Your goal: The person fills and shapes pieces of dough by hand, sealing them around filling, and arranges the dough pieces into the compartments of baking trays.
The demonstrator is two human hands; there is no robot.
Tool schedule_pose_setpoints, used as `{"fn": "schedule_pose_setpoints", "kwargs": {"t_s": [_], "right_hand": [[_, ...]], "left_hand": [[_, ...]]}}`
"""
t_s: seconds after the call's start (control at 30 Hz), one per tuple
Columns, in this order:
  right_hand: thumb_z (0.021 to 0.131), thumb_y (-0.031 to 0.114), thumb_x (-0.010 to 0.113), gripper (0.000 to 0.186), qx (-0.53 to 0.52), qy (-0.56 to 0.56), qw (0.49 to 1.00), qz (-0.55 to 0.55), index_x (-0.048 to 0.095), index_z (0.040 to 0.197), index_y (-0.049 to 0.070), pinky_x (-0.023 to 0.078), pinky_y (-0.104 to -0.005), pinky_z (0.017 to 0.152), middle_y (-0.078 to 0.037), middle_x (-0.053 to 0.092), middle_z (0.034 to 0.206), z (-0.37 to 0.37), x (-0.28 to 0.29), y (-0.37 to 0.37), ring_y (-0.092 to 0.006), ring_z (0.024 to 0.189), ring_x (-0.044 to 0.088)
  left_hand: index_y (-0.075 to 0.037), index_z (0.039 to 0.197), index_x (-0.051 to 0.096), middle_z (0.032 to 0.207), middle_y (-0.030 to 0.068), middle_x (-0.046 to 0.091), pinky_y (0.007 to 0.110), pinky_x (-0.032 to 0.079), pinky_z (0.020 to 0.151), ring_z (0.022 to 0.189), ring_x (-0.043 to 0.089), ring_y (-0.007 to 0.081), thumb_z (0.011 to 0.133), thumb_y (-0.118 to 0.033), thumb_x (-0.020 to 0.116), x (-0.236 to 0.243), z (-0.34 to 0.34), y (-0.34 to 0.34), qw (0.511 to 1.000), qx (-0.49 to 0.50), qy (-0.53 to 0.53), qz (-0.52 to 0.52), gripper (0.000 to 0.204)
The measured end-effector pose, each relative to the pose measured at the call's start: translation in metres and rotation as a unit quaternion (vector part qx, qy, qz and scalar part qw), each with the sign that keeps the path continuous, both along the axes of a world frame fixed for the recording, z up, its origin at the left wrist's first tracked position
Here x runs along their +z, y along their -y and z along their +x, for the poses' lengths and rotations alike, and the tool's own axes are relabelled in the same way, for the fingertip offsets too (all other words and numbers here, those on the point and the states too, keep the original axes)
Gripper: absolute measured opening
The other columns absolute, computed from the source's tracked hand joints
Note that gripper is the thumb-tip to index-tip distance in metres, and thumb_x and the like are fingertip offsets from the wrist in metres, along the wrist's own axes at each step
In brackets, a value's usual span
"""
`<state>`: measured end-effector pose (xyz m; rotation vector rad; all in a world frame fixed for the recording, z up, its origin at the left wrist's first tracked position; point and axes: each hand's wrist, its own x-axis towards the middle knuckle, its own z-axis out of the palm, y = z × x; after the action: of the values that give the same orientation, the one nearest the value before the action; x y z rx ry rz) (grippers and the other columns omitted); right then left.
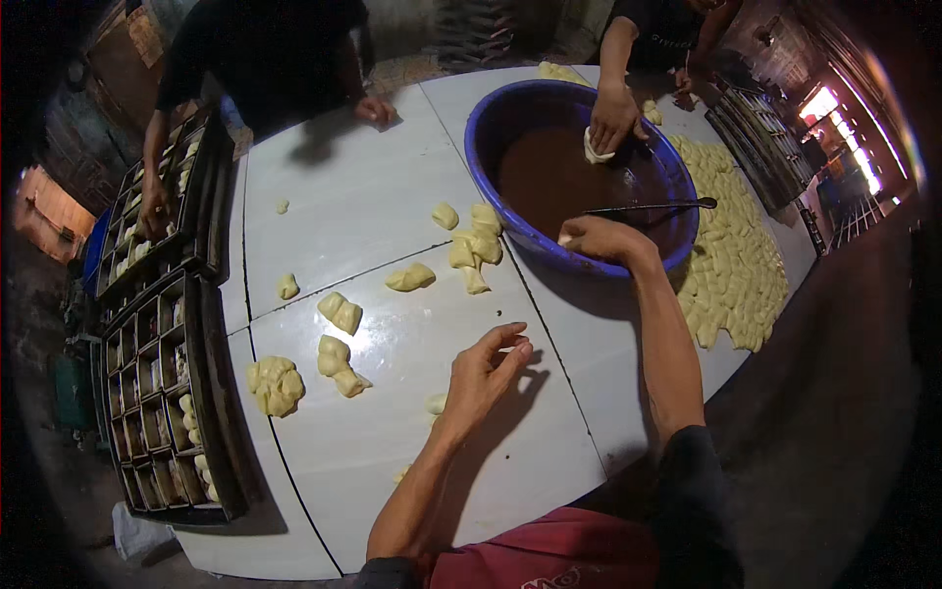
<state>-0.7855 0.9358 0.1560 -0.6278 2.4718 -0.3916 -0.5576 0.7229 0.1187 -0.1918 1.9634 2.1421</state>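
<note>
My left hand (488, 373) is held above the white table, thumb and fingers apart with nothing between them. A small dough piece (436, 403) lies beside its wrist. My right hand (601, 240) is at the near rim of a large blue basin (488, 182), its fingers closed on what looks like a pale piece of dough (565, 238), mostly hidden. Brown filling (549, 177) lies in the basin, along with a dark-handled spoon (677, 204). Between the basin and my left hand is a clump of dough pieces (475, 247).
Many dough pieces (731, 255) cover the table's right side. More dough lumps (276, 385) lie left. Divided baking trays (152, 393) stand along the left edge, where one co-worker's hand (153, 206) reaches in. Another co-worker's hand (614, 120) holds white dough over the basin.
</note>
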Motion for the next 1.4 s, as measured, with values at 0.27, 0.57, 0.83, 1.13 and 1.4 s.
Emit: {"fn": "schedule_pose_setpoints", "kwargs": {"t_s": [0.27, 0.57, 0.83, 1.13, 1.4], "right_hand": [[0.092, 0.014, 0.067, 0.015, -0.265, 0.159, 0.76, -0.571, 0.059, 0.102, 0.007, 0.051, -0.0224, 0.068, 0.0, 0.063, 0.088, 0.077, 0.041, 0.016, -0.0079, 0.076, 0.062], [0.094, 0.011, 0.061, 0.018, -0.289, 0.266, 0.626, -0.673, 0.056, 0.112, 0.006, 0.054, -0.0266, 0.078, -0.003, 0.064, 0.102, 0.176, -0.012, 0.055, -0.0105, 0.09, 0.064], [0.082, 0.003, 0.073, 0.05, -0.136, -0.134, 0.869, -0.457, 0.058, 0.13, 0.006, 0.052, -0.0364, 0.093, -0.015, 0.048, 0.138, 0.235, -0.045, 0.095, -0.0272, 0.113, 0.06], [0.09, 0.009, 0.07, 0.016, -0.287, 0.067, 0.805, -0.516, 0.07, 0.102, -0.001, 0.052, -0.0297, 0.073, -0.004, 0.066, 0.094, 0.234, -0.051, 0.108, -0.0137, 0.085, 0.063], [0.091, 0.008, 0.068, 0.029, -0.166, 0.105, 0.796, -0.572, 0.067, 0.12, 0.002, 0.052, -0.0306, 0.092, -0.006, 0.06, 0.116, 0.246, -0.046, 0.087, -0.0157, 0.103, 0.06]], "left_hand": [[-0.002, 0.138, 0.052, 0.129, 0.0115, 0.062, 0.031, 0.05, 0.088, 0.105, 0.065, 0.0189, 0.098, -0.034, 0.06, -0.005, -0.01, -0.028, 0.989, -0.014, -0.022, 0.149, 0.052], [-0.004, 0.13, 0.058, 0.113, 0.0048, 0.067, 0.033, 0.052, 0.092, 0.101, 0.064, 0.0146, 0.099, -0.032, 0.058, -0.017, 0.009, -0.017, 0.932, 0.067, 0.009, 0.356, 0.041], [0.003, 0.12, 0.064, 0.103, 0.0091, 0.07, 0.025, 0.055, 0.079, 0.088, 0.066, 0.0126, 0.094, -0.018, 0.067, -0.026, 0.042, 0.016, 0.941, 0.231, 0.021, 0.245, 0.034], [0.002, 0.119, 0.067, 0.101, 0.0088, 0.07, 0.027, 0.052, 0.074, 0.09, 0.065, 0.0137, 0.089, -0.027, 0.075, -0.01, 0.038, 0.028, 0.967, 0.193, 0.012, 0.163, 0.042], [0.0, 0.118, 0.067, 0.102, 0.01, 0.071, 0.028, 0.056, 0.073, 0.09, 0.068, 0.0165, 0.09, -0.027, 0.073, 0.007, 0.047, 0.044, 0.976, 0.105, 0.03, 0.187, 0.04]]}}
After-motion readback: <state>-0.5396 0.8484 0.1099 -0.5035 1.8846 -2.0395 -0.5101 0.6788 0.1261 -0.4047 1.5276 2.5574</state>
